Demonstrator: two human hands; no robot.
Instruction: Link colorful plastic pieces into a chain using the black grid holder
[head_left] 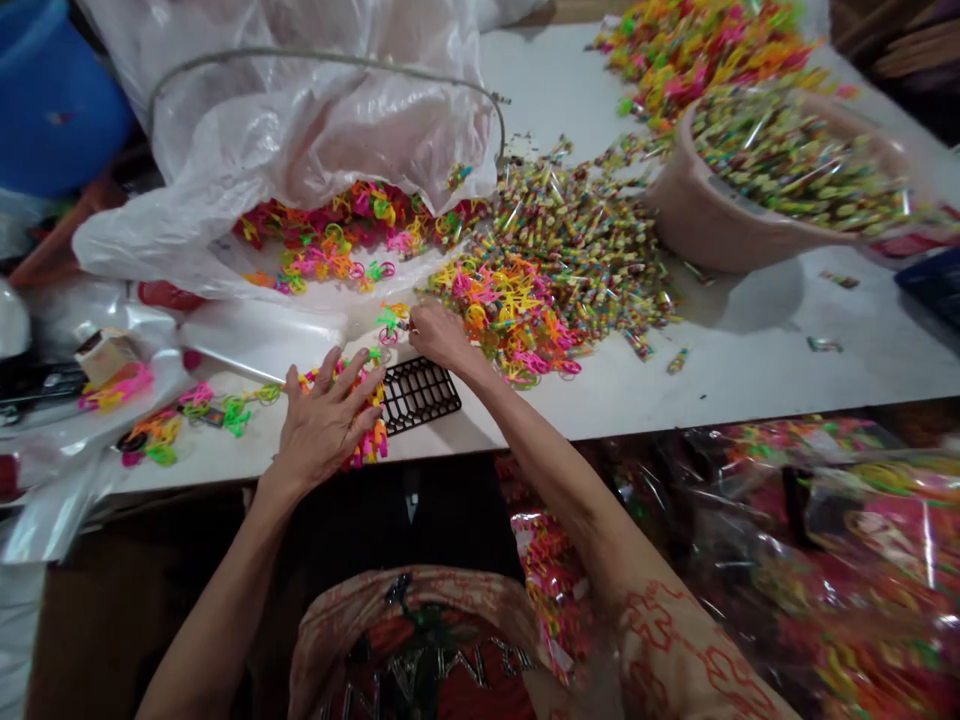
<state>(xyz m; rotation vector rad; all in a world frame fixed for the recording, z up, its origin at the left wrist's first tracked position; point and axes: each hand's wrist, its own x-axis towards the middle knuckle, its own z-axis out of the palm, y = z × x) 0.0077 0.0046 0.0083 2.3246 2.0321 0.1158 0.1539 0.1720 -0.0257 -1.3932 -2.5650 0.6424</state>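
Toy bicycles [352, 400], small neon plastic ones in pink, orange, green and yellow, lie stacked on a black grid tray [420, 393] at the near edge of the white table [750, 350].

Head view:
- Left hand [324, 420] lies flat, fingers spread, palm down on the stacked bicycles, covering the tray's left part.
- Right hand [439, 335] sits just beyond the tray, fingers curled around a green and pink bicycle [390, 320]; grip looks pinched, detail partly hidden.
- Loose heap of bicycles [517, 320] just right of the right hand, touching it.
- Behind that heap, a spread of small wrapped candy sticks [585, 240], running up to a pink basin [712, 215] filled with the same.
- Clear plastic bag [300, 130] far left, mouth open toward the hands, more bicycles spilling from it.
- Few stray bicycles [187, 410] left of the left hand, apart from the tray.
- Small cardboard box [105, 352] at the far left edge.
- Packed bags of coloured toys [825, 550] below the table edge, right side.
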